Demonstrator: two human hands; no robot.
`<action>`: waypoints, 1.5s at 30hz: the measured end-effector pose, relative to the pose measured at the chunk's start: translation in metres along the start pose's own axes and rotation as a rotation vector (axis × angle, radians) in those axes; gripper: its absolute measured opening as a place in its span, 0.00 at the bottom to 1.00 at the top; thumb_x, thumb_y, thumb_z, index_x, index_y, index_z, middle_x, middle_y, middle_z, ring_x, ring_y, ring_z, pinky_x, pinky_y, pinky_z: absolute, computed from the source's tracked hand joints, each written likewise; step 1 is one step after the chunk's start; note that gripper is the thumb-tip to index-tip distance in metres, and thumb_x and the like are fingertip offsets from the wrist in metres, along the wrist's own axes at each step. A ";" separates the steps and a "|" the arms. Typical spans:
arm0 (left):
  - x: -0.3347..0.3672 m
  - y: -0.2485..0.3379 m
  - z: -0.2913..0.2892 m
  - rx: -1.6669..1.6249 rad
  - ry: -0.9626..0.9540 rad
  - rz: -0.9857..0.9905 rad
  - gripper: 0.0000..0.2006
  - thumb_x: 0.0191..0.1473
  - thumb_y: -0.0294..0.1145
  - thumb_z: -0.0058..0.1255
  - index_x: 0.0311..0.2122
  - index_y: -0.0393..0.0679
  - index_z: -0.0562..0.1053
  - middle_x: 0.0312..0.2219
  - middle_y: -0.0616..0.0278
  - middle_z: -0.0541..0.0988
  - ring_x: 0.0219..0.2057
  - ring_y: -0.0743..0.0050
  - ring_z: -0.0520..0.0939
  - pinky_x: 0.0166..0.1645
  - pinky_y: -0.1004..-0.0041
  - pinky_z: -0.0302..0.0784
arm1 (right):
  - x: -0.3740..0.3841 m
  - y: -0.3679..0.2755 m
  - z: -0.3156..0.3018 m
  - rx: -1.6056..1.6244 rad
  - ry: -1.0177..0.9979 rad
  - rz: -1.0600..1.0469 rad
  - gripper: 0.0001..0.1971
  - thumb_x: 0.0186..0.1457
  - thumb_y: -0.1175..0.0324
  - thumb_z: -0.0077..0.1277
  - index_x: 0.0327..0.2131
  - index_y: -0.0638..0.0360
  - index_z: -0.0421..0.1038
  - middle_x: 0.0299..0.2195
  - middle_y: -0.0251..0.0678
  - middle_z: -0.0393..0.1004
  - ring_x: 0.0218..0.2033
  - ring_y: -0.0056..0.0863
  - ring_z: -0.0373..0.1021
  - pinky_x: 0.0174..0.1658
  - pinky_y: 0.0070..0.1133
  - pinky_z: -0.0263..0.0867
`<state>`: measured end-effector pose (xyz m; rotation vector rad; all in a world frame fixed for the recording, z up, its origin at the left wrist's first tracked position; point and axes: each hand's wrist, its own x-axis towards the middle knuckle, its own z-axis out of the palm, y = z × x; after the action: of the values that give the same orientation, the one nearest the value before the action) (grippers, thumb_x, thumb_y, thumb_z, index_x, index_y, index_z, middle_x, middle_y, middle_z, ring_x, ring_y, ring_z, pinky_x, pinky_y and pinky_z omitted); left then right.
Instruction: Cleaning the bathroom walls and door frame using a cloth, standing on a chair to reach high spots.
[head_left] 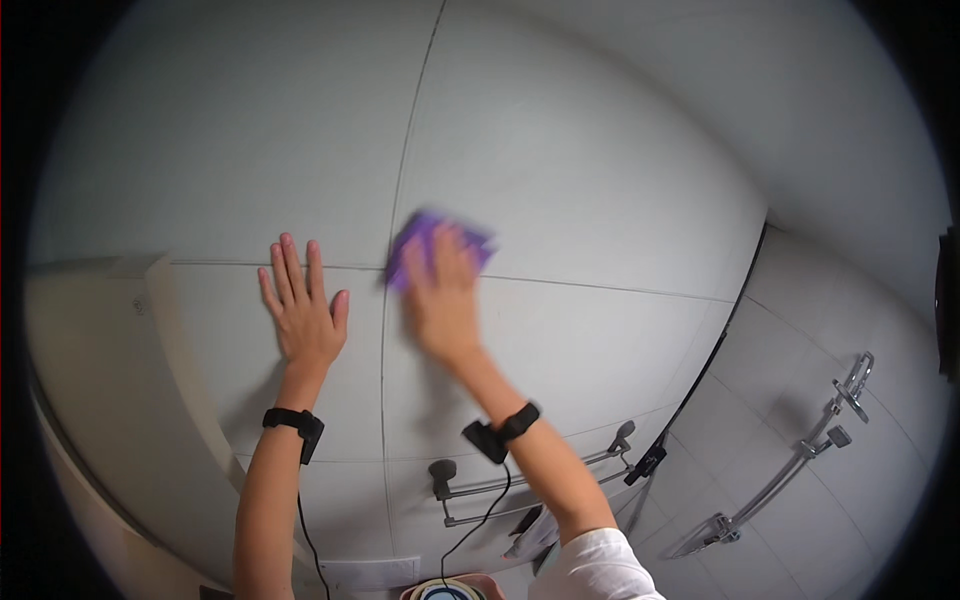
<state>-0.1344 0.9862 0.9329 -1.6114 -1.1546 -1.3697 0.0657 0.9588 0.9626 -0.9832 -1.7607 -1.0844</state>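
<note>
My left hand (307,318) lies flat against the pale tiled wall (560,380), fingers spread and nothing in it. Its fingertips reach just past a horizontal grout line. To its right, my right hand (445,305) presses a folded purple cloth (480,242) onto the wall where the grout lines cross. Hand and cloth are blurred by motion, and part of the cloth is hidden under the fingers. Each wrist wears a black strap with a small box; a black cable (489,518) hangs near the right one.
Below my right forearm a grey double towel rail (476,491) juts from the wall. A chrome shower rail (790,478) is mounted on the right-hand wall. At left stands a cream panel (105,350). Stacked basins (484,584) show at the bottom edge.
</note>
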 end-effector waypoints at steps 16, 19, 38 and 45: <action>0.003 0.016 -0.001 -0.048 -0.005 0.006 0.39 0.56 0.44 0.44 0.67 0.38 0.46 0.66 0.41 0.41 0.68 0.44 0.41 0.68 0.47 0.32 | 0.047 0.232 -0.119 -0.343 0.567 0.529 0.26 0.62 0.64 0.38 0.61 0.67 0.53 0.61 0.61 0.51 0.62 0.55 0.50 0.64 0.41 0.44; 0.003 0.014 -0.005 -0.032 -0.001 0.002 0.39 0.56 0.44 0.44 0.67 0.38 0.45 0.66 0.41 0.41 0.68 0.44 0.41 0.68 0.47 0.33 | 0.066 0.217 -0.108 -0.315 0.601 0.533 0.27 0.63 0.61 0.38 0.61 0.66 0.54 0.62 0.62 0.50 0.63 0.56 0.48 0.64 0.42 0.42; 0.003 0.004 -0.003 -0.048 -0.064 -0.018 0.39 0.53 0.47 0.46 0.66 0.39 0.50 0.66 0.41 0.44 0.68 0.46 0.43 0.68 0.47 0.33 | 0.194 0.024 -0.041 -0.067 0.150 -0.140 0.28 0.58 0.58 0.46 0.61 0.53 0.57 0.64 0.51 0.49 0.65 0.47 0.47 0.66 0.39 0.43; 0.000 -0.001 -0.011 -0.021 -0.081 -0.040 0.38 0.53 0.49 0.45 0.65 0.38 0.52 0.66 0.40 0.44 0.67 0.44 0.44 0.68 0.45 0.34 | 0.236 0.093 -0.074 -0.164 0.598 0.450 0.27 0.61 0.60 0.41 0.61 0.60 0.56 0.62 0.57 0.51 0.65 0.49 0.48 0.64 0.40 0.44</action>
<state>-0.1387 0.9766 0.9351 -1.6805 -1.2304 -1.3563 0.0842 0.9652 1.2266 -0.9626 -0.9280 -1.0884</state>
